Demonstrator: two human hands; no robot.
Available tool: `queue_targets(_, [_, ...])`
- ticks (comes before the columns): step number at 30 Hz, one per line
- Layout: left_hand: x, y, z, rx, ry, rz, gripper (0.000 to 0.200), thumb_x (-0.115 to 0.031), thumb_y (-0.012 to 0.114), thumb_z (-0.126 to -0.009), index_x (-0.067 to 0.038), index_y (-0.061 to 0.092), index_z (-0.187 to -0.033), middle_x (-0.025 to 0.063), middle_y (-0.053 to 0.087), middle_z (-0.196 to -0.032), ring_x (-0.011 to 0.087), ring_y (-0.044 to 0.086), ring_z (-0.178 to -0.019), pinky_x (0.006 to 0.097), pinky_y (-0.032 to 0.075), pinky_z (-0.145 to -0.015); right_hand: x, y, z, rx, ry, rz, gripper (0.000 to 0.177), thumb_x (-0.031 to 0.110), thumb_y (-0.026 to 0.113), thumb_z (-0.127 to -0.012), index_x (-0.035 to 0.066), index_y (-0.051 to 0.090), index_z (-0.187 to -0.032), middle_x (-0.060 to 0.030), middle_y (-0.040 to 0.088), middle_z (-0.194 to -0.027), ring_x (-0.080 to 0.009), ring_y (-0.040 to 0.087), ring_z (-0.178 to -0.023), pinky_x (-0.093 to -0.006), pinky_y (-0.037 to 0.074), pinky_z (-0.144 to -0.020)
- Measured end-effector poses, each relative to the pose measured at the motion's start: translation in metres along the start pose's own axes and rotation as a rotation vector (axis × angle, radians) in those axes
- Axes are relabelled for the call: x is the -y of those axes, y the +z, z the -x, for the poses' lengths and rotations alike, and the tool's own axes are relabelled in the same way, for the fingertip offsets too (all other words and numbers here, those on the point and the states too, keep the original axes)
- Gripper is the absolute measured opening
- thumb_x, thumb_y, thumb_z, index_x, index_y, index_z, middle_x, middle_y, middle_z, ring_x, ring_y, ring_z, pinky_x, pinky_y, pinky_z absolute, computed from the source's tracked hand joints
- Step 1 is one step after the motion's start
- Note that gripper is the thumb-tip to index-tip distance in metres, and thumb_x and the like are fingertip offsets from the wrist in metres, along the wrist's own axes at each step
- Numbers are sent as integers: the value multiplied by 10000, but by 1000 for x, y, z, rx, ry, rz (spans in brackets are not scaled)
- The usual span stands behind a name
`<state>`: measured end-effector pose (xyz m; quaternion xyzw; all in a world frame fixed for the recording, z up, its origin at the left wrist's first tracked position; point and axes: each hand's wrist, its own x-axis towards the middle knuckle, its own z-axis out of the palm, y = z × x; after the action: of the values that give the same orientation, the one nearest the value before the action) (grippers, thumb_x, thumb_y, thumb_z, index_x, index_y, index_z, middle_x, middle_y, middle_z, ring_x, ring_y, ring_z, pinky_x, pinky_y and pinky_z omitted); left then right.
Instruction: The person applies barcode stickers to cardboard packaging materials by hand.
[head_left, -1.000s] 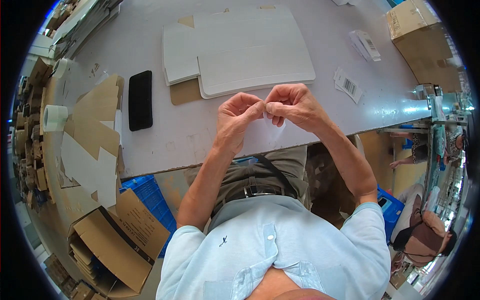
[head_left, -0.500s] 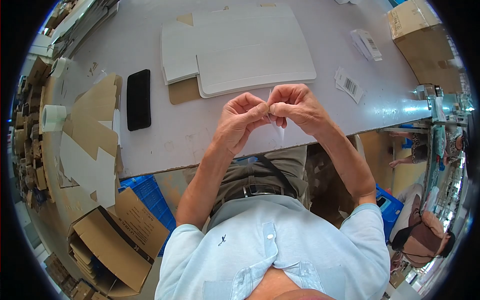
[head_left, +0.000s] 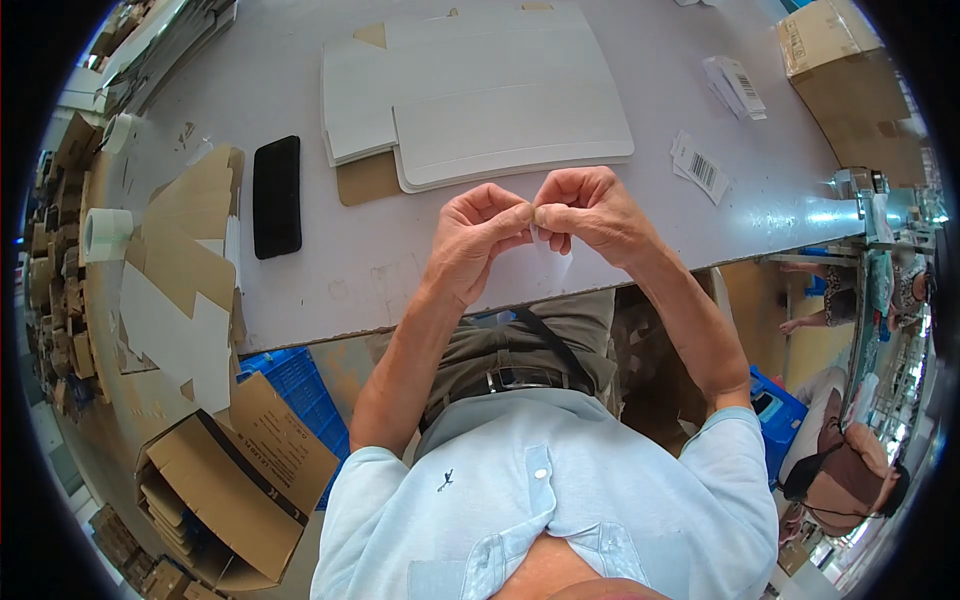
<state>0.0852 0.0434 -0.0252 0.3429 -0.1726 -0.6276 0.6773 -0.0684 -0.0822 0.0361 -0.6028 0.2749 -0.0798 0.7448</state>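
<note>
My left hand [head_left: 482, 240] and my right hand [head_left: 597, 218] meet above the near edge of the table, fingertips touching. Both are closed in a pinch on a thin white label [head_left: 538, 236], seen almost edge-on and mostly hidden by the fingers. Just beyond the hands lies a stack of flat white cardboard sheets [head_left: 500, 110] with brown undersides. To the right are two small piles of barcode labels, the nearer labels [head_left: 700, 170] fanned out and the farther labels [head_left: 735, 88] stacked.
A black phone [head_left: 277, 197] lies left of the sheets. Farther left are cut cardboard pieces [head_left: 190, 240] and a tape roll [head_left: 107, 236]. A brown carton [head_left: 850, 90] stands at the right. Below the table are an open carton [head_left: 230, 490], a blue crate [head_left: 300, 400] and another person [head_left: 840, 470].
Both hands stay in nearly the same place, still pinching. The white label between the fingertips has shifted slightly and shows less above them.
</note>
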Motion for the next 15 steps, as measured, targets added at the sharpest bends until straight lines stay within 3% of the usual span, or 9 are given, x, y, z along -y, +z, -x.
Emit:
queue_targets(12, [2,3,6,-39,47,13,84,-68,706,-965,11,679,-965,125,726,-903,188,728,-831,348,637,-816,-12,9,-2,-60,-19,-74,59,45,655,-845,16,706,-839,-29,672,-721,-75,612,-631,-219,498,-558])
queue_targets(15, [4,4,7,-60,106,-52,88,-67,700,-970,18,680,-974,128,727,-919,192,728,-841,344,635,-823,-17,9,-2,-67,-56,-62,69,50,647,-896,20,702,-867,-32,672,-734,-73,615,-638,-216,502,-564])
